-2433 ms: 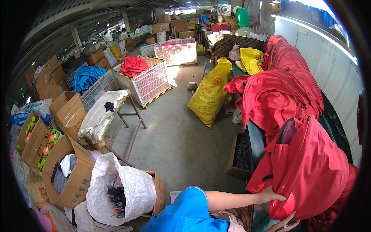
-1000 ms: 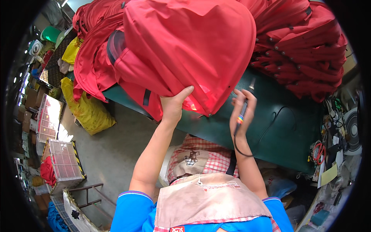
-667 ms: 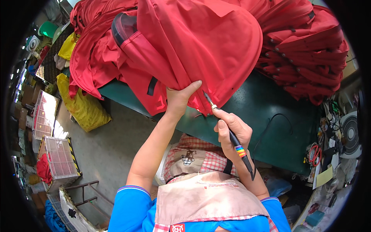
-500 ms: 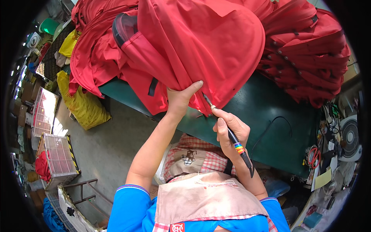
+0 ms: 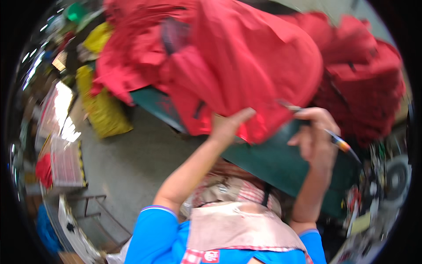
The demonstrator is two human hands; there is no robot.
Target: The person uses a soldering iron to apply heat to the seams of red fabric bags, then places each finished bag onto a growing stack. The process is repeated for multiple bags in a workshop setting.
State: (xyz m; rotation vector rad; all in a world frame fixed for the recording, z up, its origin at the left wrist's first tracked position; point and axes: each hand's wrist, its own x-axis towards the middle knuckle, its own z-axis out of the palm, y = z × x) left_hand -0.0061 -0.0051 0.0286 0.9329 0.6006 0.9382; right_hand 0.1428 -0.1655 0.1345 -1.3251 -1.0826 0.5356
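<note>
Leftmost I see a pale mesh crate (image 5: pixel 67 163) with red cloth (image 5: pixel 44 170) bunched at one end, then a full yellow sack (image 5: pixel 105 116) on the floor (image 5: pixel 127 154). More red fabric (image 5: pixel 127 53) crowds the work from the left, and a dark red heap (image 5: pixel 367 92) takes up the right, with a round fan (image 5: pixel 397 179) beyond. Between them, the red piece (image 5: pixel 263 53) lies over the tabletop, a dark panel (image 5: pixel 173 35) toward its left, its rounded edge curving down on the right. The left hand (image 5: pixel 228 126) pinches its near edge, thumb on top, fingers hidden; the right hand (image 5: pixel 317 132) is closed around a thin tool (image 5: pixel 340 141) with coloured bands, its blurred tip over the cloth, whether touching I can't tell. Grey floor spreads left, a patch of sunlight (image 5: pixel 70 130) by the crate; the tabletop (image 5: pixel 263 154) is dark green.
</note>
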